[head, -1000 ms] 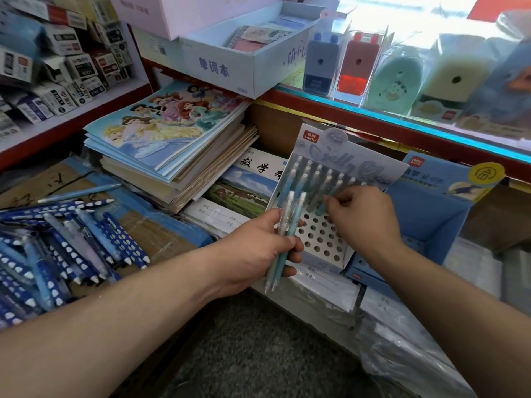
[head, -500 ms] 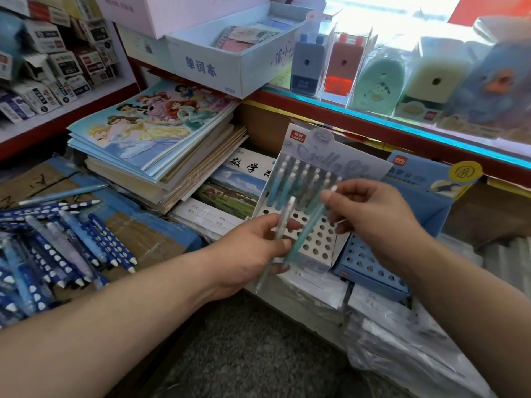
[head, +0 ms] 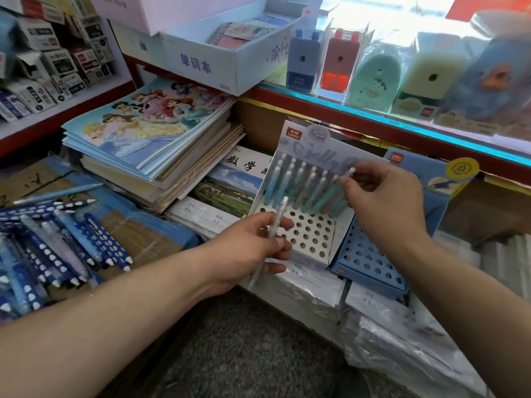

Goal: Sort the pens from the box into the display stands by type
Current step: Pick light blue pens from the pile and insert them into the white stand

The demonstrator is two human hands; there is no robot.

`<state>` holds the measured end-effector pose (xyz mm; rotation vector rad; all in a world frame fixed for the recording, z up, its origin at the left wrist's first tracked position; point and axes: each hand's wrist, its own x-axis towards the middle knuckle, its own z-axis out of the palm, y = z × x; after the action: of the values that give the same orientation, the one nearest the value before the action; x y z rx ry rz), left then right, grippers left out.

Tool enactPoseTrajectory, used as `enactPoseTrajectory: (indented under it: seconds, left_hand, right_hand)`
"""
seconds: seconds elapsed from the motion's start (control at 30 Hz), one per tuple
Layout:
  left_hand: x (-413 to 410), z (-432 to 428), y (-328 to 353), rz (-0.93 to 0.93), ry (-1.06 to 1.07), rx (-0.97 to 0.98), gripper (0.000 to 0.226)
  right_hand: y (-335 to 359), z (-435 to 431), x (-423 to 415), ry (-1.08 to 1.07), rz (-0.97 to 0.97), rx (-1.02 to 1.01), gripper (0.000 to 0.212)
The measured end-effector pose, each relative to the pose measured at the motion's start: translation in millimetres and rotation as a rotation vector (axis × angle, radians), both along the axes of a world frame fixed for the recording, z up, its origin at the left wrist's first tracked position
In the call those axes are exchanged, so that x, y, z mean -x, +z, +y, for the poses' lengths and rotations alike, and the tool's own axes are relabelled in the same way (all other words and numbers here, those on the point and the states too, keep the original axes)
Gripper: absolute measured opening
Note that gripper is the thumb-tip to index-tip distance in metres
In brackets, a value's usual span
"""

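A white display stand with a grid of holes holds several teal and blue pens in its back rows. My right hand pinches the top of a teal pen whose tip is down at the stand's holes on the right side. In front of the stand, my left hand grips one pale translucent pen, held nearly upright. To the right stands a blue display stand with bare holes. Several blue patterned pens lie in a cardboard box at the left.
A pile of notebooks lies behind the box, with thinner exercise books beside it. Above runs a red-edged counter carrying pencil sharpeners and a white open box. Plastic-wrapped packs lie at the lower right.
My right hand took one teal pen from my left hand and carried it up to the white stand. My left hand now holds a single pale pen.
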<state>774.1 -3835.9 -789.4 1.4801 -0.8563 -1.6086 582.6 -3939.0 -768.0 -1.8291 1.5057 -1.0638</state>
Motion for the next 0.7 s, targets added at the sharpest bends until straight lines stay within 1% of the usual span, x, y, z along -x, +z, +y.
enactPoseTrajectory:
  seconds: [0.3, 0.47, 0.6, 0.7]
  left_hand:
    - [-0.9, -1.1, 0.2, 0.023, -0.013, 0.004, 0.03]
    - [-0.2, -0.8, 2.2, 0.02, -0.011, 0.008, 0.03]
    - [1.0, -1.3, 1.2, -0.009, -0.02, 0.02, 0.03]
    - [1.0, -1.7, 1.6, -0.03, -0.027, 0.026, 0.03]
  right_hand:
    - [-3.9, -1.6, 0.4, -0.005, 0.01, -0.017, 0.023]
    - [-17.4, 0.1, -6.8, 0.02, -0.019, -0.126, 0.019]
    - [-23.5, 1.4, -14.1, 0.007, 0.083, -0.091, 0.009]
    - [-21.8, -0.9, -13.9, 0.015, 0.206, -0.052, 0.012]
